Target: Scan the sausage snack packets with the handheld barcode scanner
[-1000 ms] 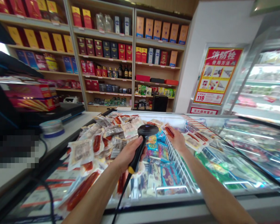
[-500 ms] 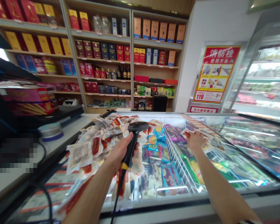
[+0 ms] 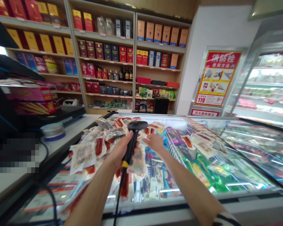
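My left hand [image 3: 122, 149] is wrapped round the handle of a black barcode scanner [image 3: 134, 138], held upright with its head on top and its cable trailing down. At the right edge of a pile of vacuum-packed meat packets [image 3: 100, 146], my right hand [image 3: 155, 142] reaches in from the right. Its thumb and forefinger look apart, close to a pale packet; whether they touch it is not clear. A packet with reddish-brown meat [image 3: 188, 142] lies apart on the glass to the right, beside a paler packet [image 3: 202, 145].
The packets lie on the glass top of a chest freezer [image 3: 160, 199], with ice-cream wrappers and a white wire basket [image 3: 173, 146] visible beneath. At left is a counter [image 3: 75, 125] with a roll of tape [image 3: 52, 131]. Shelves of boxes [image 3: 103, 51] stand behind.
My right hand has left the meat packet on the right and swung left to the pile. That packet now lies on the glass. My left hand still holds the scanner.
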The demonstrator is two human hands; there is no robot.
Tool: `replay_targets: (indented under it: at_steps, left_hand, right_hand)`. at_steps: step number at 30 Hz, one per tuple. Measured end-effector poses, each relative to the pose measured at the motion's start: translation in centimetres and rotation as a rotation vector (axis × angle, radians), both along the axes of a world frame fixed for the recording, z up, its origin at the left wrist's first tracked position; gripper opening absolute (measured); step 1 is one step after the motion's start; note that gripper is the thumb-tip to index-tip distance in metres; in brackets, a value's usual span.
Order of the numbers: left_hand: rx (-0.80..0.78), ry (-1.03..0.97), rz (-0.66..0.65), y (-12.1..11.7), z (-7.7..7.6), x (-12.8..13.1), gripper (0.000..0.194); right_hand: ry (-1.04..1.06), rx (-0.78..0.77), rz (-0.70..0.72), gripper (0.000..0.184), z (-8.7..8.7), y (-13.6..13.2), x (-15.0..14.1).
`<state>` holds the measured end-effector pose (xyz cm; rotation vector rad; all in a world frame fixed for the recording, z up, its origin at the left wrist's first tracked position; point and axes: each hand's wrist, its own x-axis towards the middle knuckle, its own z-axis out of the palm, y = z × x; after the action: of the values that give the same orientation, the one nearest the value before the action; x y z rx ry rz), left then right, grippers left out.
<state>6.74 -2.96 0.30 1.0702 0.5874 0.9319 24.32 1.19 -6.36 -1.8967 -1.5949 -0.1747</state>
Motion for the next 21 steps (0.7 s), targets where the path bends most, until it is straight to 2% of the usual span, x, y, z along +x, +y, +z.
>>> replay_targets:
  at_steps: [2, 4, 8, 12, 14, 17, 21]
  left_hand:
    - [0.008, 0.0, -0.002, 0.0, 0.0, 0.0, 0.034]
    - [0.011, -0.005, -0.027, 0.1, -0.2, 0.0, 0.034]
    - [-0.002, -0.01, -0.088, 0.6, -0.7, -0.1, 0.034]
    - [0.012, -0.005, -0.113, 0.6, -0.9, 0.1, 0.034]
    - [0.017, 0.001, -0.121, 0.4, -0.9, 0.3, 0.034]
    - [0.014, 0.016, -0.144, 0.0, -1.0, 0.7, 0.034]
    - [-0.004, 0.026, -0.181, -0.4, -1.2, 1.0, 0.034]
  right_hand:
    - [0.077, 0.009, -0.014, 0.03, -0.4, 0.4, -0.5]
    - [0.176, 0.061, 0.039, 0.023, -0.7, 0.6, -0.1]
    - [0.362, 0.151, 0.137, 0.015, -1.0, -0.3, 2.7]
    - [0.902, 0.27, 0.163, 0.013, -1.4, -2.0, 6.6]
    - [1.07, 0.353, 0.167, 0.016, -1.5, -2.6, 8.0]
    - [1.088, 0.493, 0.125, 0.017, -1.5, -2.9, 8.9]
    - [0.898, 0.576, 0.029, 0.015, -1.4, -3.1, 8.5]
